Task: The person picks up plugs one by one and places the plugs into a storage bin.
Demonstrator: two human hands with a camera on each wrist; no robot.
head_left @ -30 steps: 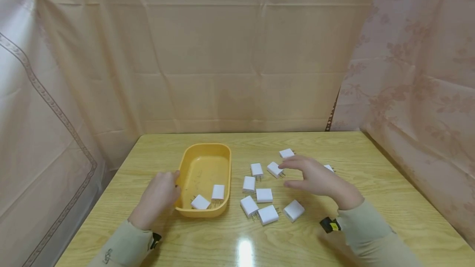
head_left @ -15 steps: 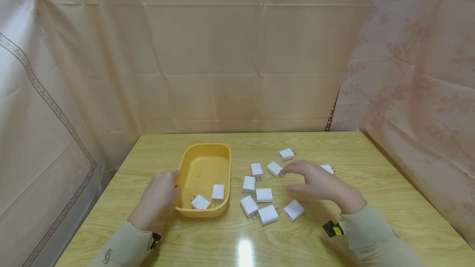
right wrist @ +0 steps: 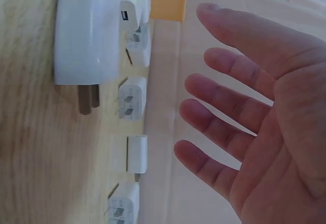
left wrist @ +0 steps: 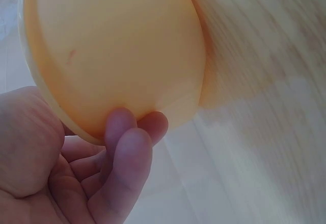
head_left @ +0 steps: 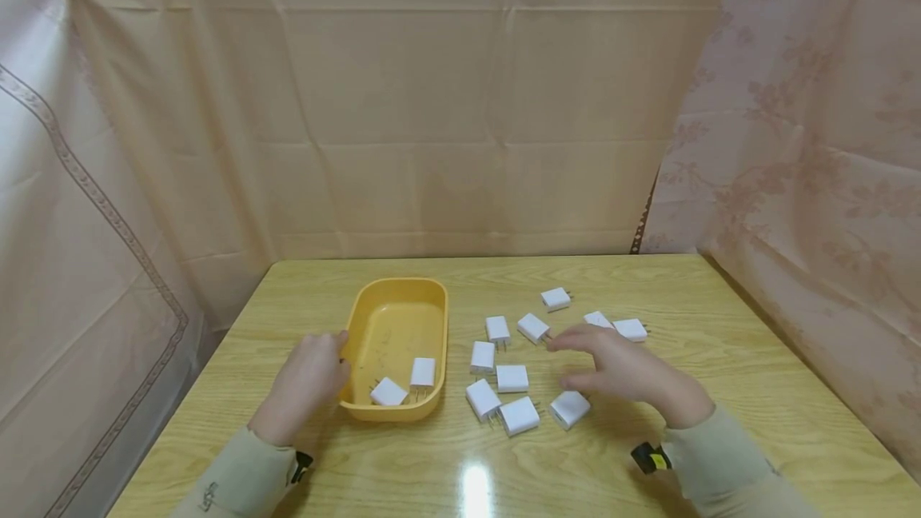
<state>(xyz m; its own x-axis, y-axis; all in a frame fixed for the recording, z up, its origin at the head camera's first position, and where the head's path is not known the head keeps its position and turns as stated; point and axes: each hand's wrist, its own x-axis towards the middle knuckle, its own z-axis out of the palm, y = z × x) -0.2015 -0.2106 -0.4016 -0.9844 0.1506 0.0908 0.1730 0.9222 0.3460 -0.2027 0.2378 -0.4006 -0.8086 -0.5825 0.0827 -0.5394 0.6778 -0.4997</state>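
My left hand (head_left: pixel 305 374) grips the left rim of a yellow plastic bin (head_left: pixel 388 414). In the left wrist view its curled fingers (left wrist: pixel 133 158) press on the bin's outer wall. Two white USB charger plugs lie inside the bin near its front end. My right hand (head_left: pixel 622 370) hovers over the table to the right, fingers apart, holding nothing. Around it several more white charger plugs (head_left: pixel 512 379) lie scattered. One charger plug (head_left: pixel 570 408) sits just below the thumb, and another (head_left: pixel 597 319) is partly hidden behind the hand. Metal prongs show on a near charger plug (right wrist: pixel 86 35) in the right wrist view.
The wood-grain table (head_left: pixel 388 470) carries everything. Beige curtains (head_left: pixel 460 102) hang behind it, with patterned cloth (head_left: pixel 820 142) along the right side. A bright light reflection lies on the front of the tabletop.
My right hand has drifted slightly right and toward me, uncovering charger plugs behind it. The left hand, the bin and the charger plugs have stayed in place.
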